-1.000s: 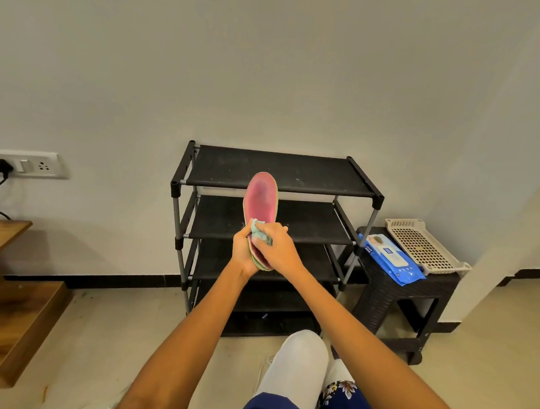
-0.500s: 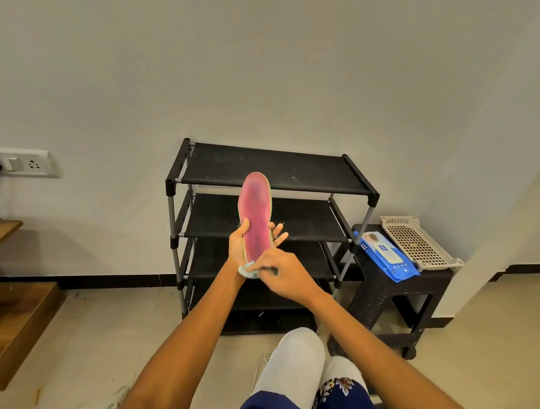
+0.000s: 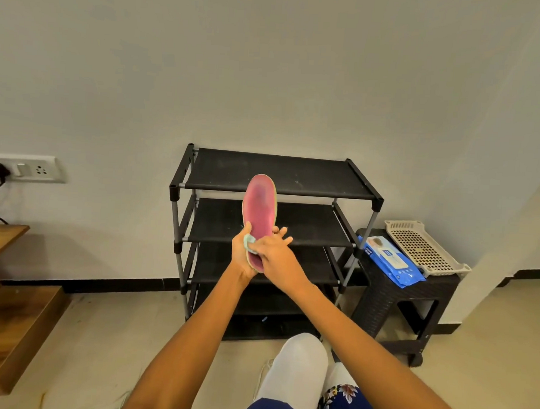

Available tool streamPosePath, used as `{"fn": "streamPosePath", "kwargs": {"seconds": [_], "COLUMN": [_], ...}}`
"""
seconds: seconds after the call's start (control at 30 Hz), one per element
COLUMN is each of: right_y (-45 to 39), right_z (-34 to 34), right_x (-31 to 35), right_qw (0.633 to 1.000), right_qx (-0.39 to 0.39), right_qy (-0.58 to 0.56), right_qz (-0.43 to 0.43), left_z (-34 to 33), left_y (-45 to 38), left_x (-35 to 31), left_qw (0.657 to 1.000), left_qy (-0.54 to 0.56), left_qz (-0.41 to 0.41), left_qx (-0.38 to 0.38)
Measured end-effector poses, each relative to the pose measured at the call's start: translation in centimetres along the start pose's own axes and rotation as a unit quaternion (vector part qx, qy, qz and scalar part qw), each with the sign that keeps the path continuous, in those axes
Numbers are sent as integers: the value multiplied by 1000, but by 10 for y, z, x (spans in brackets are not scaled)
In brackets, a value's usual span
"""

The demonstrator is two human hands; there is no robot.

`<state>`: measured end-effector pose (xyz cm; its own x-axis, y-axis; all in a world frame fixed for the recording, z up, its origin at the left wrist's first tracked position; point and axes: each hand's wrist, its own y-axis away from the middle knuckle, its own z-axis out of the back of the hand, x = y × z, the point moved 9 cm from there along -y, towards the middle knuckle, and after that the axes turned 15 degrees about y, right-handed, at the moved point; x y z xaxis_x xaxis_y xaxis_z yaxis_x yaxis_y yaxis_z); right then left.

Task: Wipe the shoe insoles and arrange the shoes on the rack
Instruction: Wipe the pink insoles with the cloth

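Note:
A pink insole stands upright in front of the black shoe rack. My left hand holds it at the lower end, thumb on the front and fingertips showing behind its right edge. My right hand presses a small pale green wipe against the insole's lower half. All rack shelves in view hold no shoes. Part of a white shoe shows on the floor beside my knee.
A dark stool right of the rack carries a blue pack of wipes and a beige perforated tray. Wooden steps rise at the left. A wall socket with a plugged cable sits above them.
My right hand with the wipe slid from the insole's middle down to its heel end and back up a little. The insole stays upright in my left hand.

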<state>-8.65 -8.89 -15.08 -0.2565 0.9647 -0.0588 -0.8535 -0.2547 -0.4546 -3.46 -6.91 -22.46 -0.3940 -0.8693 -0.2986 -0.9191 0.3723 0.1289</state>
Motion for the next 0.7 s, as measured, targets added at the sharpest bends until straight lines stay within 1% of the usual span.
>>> {"fn": "streamPosePath", "kwargs": {"seconds": [0.03,0.07,0.1,0.13,0.17,0.2,0.23,0.3,0.33,0.4,0.43,0.47,0.5,0.53,0.6,0.7], "right_y": [4,8,11,20,32,46,52,59,57,46,40,32,23,14,-2,-12], "right_z": [-5,-9,-5,-7,-8,-6,-6,-3,4,22,32,39,42,44,42,29], "right_x": [-8,-4,-5,-6,-2,-4,-1,0,-3,-24,-39,-51,-59,-63,-63,-47], "right_qw": [993,989,993,994,989,985,981,975,973,960,948,937,929,924,932,960], "right_qx": [-14,8,-12,-13,37,47,52,54,33,-64,-117,-148,-159,-153,-114,-59], "right_qy": [-98,-142,-116,-101,-107,-105,-121,-158,-192,-269,-295,-311,-322,-331,-320,-268], "right_qz": [-62,-43,-7,43,91,127,144,149,123,38,-16,-61,-95,-119,-126,-57], "left_z": [-1,-1,0,2,2,1,1,0,0,-1,1,2,4,7,8,8], "left_y": [-2,-2,-2,-3,-3,-1,-2,-3,-3,-2,-1,0,0,2,4,5], "left_x": [0,0,-1,-1,-1,-2,-3,-8,-10,-11,-11,-10,-9,-7,-1,0], "left_qw": [1000,1000,1000,1000,1000,1000,999,998,998,998,998,998,998,999,999,998], "left_qy": [5,9,7,3,-5,-17,-28,-30,-28,-42,-43,-36,-27,-19,-9,-25], "left_qz": [1,7,10,11,15,19,23,25,28,43,48,49,47,43,50,46], "left_qx": [3,1,-7,-10,-5,8,21,39,40,27,21,20,18,14,11,-23]}}
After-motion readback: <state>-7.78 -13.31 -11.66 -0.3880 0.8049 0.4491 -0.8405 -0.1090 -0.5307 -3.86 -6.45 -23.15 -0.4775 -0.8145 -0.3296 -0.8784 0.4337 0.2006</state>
